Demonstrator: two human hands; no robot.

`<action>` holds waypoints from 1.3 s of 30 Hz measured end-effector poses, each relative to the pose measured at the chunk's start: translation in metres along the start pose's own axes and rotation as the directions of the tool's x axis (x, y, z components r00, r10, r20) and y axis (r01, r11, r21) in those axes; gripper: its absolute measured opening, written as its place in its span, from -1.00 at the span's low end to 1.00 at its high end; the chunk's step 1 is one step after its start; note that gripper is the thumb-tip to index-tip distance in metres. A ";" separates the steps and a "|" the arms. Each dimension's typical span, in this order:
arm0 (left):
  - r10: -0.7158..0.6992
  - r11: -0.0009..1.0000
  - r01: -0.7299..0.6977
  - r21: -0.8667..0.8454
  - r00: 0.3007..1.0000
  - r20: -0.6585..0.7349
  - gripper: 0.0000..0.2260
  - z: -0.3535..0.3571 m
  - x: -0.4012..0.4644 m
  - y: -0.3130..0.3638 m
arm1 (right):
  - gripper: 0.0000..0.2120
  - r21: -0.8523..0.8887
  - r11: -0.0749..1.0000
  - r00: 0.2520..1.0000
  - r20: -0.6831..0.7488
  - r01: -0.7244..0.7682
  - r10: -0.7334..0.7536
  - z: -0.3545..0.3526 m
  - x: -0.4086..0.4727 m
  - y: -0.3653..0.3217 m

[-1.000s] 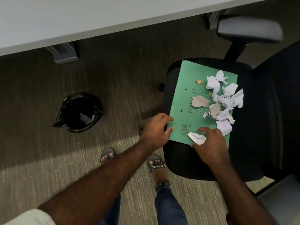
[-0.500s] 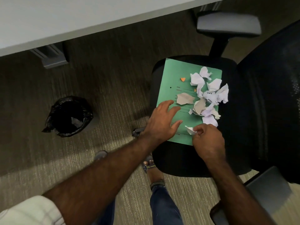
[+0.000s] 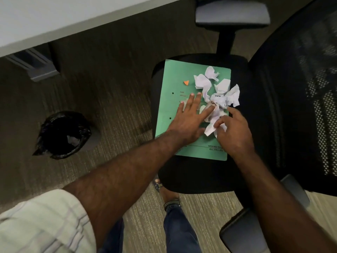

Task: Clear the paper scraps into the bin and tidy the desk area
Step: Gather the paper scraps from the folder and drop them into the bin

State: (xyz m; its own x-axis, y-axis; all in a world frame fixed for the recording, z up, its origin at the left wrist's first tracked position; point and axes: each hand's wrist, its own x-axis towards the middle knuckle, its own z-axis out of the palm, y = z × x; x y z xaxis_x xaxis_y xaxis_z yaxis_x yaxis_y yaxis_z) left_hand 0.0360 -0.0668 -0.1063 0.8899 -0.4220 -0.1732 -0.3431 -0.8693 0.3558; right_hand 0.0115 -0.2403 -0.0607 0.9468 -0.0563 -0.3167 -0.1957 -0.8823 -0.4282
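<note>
Left hand [image 3: 189, 115] flat on the green spring file [image 3: 175, 84], fingers straight and spread, pressing near the edge of the paper heap. Right hand [image 3: 235, 132] just beside it, thumb and fingers pinching one crumpled white scrap [image 3: 211, 127]. Beyond both hands, more crumpled white scraps [image 3: 218, 88] piled loosely, touching each other, some thin and torn, some pressed into soft balls with sharp folds. Beyond the left fingertips, apart from the heap, one small orange triangle scrap [image 3: 186, 82], flat and very light. File itself smooth, stiff card with punched holes, lying on the black seat of the office chair [image 3: 200, 179], mesh back to the right of the right hand. Well apart to the left of the left hand, on the ribbed carpet, the bin [image 3: 63, 134] with glossy, wrinkled black liner, mouth open. Probably the gathering step, nothing yet carried over. Risks from here: light scraps slipping between the fingers on the long way to the bin and falling on the carpet; smooth file sliding off the seat if pushed sideways; chair perhaps rolling under pressure; tiny orange piece easily forgotten or blown off.
</note>
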 end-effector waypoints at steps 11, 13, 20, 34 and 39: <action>0.123 0.974 -0.126 0.189 0.992 0.031 -0.54 -0.004 -0.002 -0.005 | -0.80 -0.185 0.982 0.995 0.101 0.025 -0.007 0.014 0.004 -0.013; 0.140 0.970 -0.144 0.195 0.989 0.038 -0.57 -0.006 -0.004 -0.007 | -0.83 -0.208 0.977 0.995 0.102 0.037 -0.016 0.019 0.004 -0.014; 0.115 0.991 -0.114 0.076 0.993 -0.015 -0.69 -0.014 -0.019 -0.015 | -0.85 -0.141 0.989 0.998 0.034 0.050 -0.046 0.030 -0.004 -0.023; -0.006 0.992 -0.015 -0.129 0.986 -0.166 -0.78 -0.038 -0.068 -0.065 | -0.86 -0.056 0.996 0.997 -0.012 0.072 -0.072 0.043 -0.018 -0.086; -0.047 0.986 0.009 -0.165 0.973 -0.225 -0.76 -0.052 -0.105 -0.109 | -0.87 -0.097 0.989 0.994 0.023 0.112 -0.110 0.065 -0.022 -0.133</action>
State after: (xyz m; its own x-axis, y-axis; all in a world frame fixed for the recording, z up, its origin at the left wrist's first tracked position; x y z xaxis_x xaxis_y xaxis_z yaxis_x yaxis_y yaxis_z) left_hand -0.0044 0.0852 -0.0795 0.9498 -0.3123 0.0214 -0.2805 -0.8189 0.5007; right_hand 0.0005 -0.0916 -0.0518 0.9565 0.0516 -0.2871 -0.0632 -0.9242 -0.3766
